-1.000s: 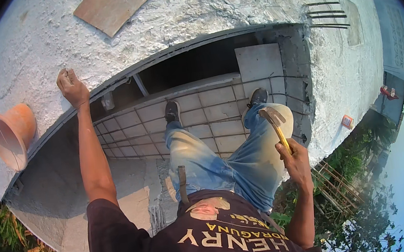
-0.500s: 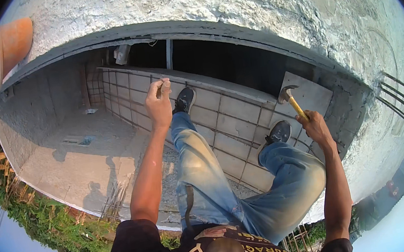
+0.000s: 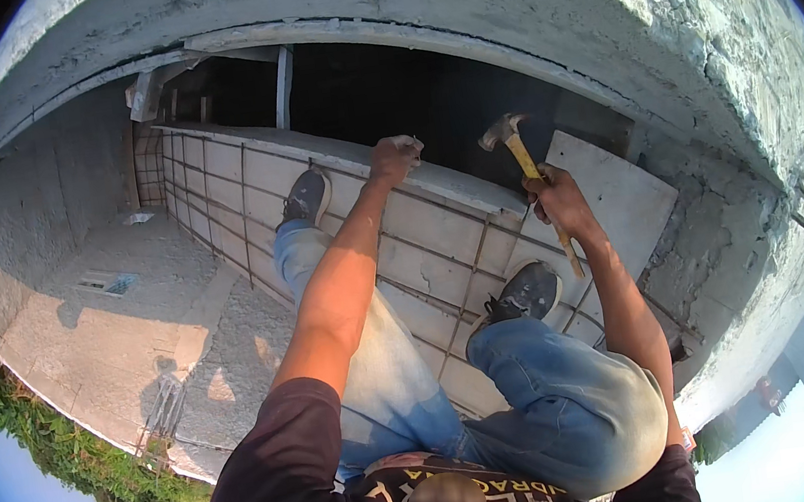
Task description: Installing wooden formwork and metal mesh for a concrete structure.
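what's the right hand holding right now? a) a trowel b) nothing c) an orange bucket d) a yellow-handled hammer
d: the right hand is wrapped around the yellow handle of a hammer, its metal head raised toward the dark opening, while the left hand is closed in a fist beside it.

A small red sign-like object (image 3: pixel 767 394) at the lower right, beside the pale building.

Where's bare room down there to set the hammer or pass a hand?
Bare concrete floor lies left of the tiled wall, bordered by grass; only a small drain interrupts it. It is crowded along the wall top: left hand, right hand with hammer, both shoes.
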{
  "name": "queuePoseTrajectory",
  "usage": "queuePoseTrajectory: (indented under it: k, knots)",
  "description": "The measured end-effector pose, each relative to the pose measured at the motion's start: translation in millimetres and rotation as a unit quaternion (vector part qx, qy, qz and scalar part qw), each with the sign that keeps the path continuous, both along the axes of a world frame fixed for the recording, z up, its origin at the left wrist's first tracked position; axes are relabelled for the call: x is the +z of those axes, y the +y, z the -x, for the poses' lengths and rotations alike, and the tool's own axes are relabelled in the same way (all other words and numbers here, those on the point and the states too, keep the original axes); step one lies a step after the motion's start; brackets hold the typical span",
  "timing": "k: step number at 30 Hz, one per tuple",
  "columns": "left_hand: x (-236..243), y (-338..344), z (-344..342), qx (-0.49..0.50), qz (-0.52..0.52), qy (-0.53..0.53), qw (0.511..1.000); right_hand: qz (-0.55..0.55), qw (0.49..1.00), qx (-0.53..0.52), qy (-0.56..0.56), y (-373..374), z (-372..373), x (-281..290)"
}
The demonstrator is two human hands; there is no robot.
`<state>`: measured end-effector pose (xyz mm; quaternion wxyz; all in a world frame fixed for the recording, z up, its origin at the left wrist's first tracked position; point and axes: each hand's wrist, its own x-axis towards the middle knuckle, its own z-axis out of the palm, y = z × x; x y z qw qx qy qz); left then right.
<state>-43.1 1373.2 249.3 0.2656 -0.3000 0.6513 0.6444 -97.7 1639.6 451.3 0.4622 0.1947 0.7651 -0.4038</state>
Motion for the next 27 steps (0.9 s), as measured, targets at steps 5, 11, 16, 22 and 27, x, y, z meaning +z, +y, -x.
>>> queuePoseTrajectory:
  k: [5,11,16,22,27]
  knots:
    - [-26,45,15,-0.184,0.009,-0.039,0.982,-0.058,0.997,0.044,0.014,6,-3,-32]
    - [-34,83,13,-0.241,0.032,-0.030,0.969,-0.072,0.992,0.105,0.020,12,-2,-53]
    - [-44,73,14,-0.187,0.046,-0.021,0.981,-0.053,0.987,0.144,0.038,7,7,-52]
    - [-46,62,15,-0.067,-0.122,-0.111,0.984,-0.025,0.993,0.119,0.006,6,15,-55]
    - [-23,76,16,-0.196,0.073,-0.013,0.978,0.001,0.997,0.074,0.008,9,15,-51]
